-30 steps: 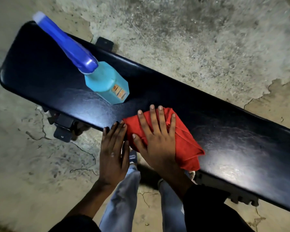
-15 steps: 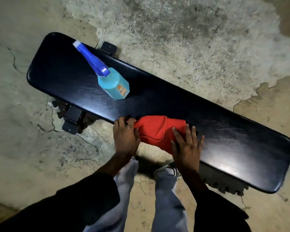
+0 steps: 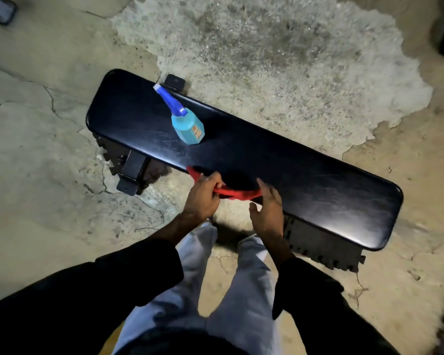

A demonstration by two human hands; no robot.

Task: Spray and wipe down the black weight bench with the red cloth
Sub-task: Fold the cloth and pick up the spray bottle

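The black weight bench (image 3: 305, 180) runs diagonally from upper left to lower right across the floor. A blue spray bottle (image 3: 187, 124) stands upright on its left half. The red cloth (image 3: 235, 193) is bunched into a narrow strip over the bench's near edge. My left hand (image 3: 203, 197) is closed on the cloth's left end. My right hand (image 3: 265, 211) is at the cloth's right end with fingers spread, blurred by motion; whether it grips the cloth is unclear.
The floor is cracked, patchy concrete (image 3: 280, 60). The bench's black metal frame and feet (image 3: 132, 172) stick out below its left end. My legs in light trousers (image 3: 215, 290) stand close to the near edge. Dark objects sit at the top corners.
The view has pulled back and up, so the whole bench shows. The cloth went from flat under my right palm to a bunched strip held between both hands at the near edge.
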